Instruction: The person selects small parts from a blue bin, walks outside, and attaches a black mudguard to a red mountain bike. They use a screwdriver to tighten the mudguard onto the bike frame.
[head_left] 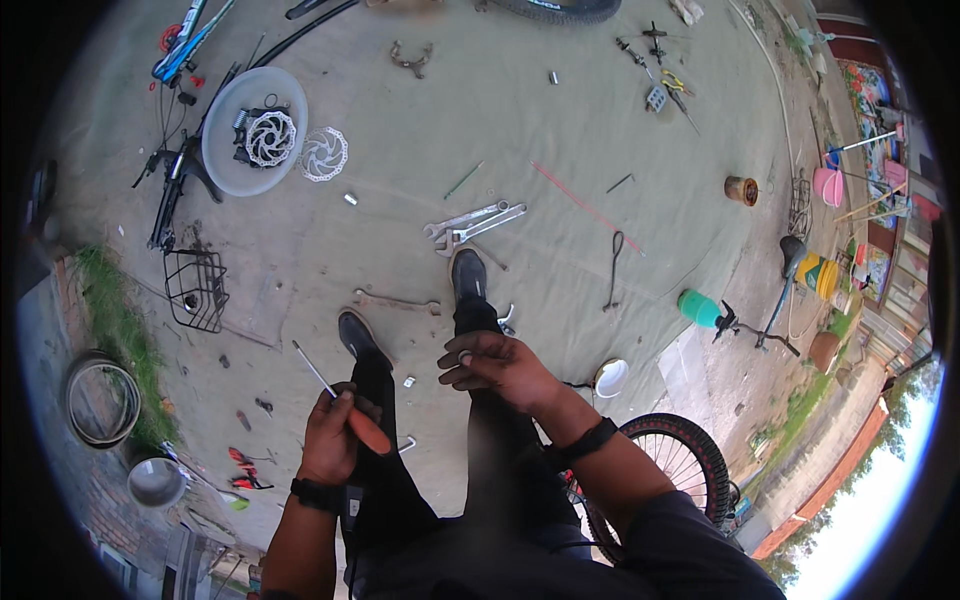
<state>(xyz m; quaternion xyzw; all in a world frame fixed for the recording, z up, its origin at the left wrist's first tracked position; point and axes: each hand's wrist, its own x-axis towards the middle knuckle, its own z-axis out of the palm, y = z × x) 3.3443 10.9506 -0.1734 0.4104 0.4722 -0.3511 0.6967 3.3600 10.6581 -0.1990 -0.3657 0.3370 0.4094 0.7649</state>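
Observation:
My left hand (338, 432) is closed around a screwdriver (369, 432) with an orange-red handle, its thin shaft slanting up and to the left. In front of my right thigh, my right hand (492, 366) has its fingers curled together. A small shiny spot shows at those fingers; whether it is a ring or a small part I cannot make out. Beyond my right shoe (467, 275) lie an adjustable wrench (452, 240) and another wrench (468, 216). A rusty wrench (397, 302) rests on the ground between my shoes.
A pale basin (216, 150) holds a brake disc (270, 138); a second disc (324, 154) lies beside it. A wire basket (197, 290) is at left. At right are a bicycle wheel (718, 470), a green spray bottle (699, 308) and a rusty can (741, 191). Pliers (675, 82) lie far right.

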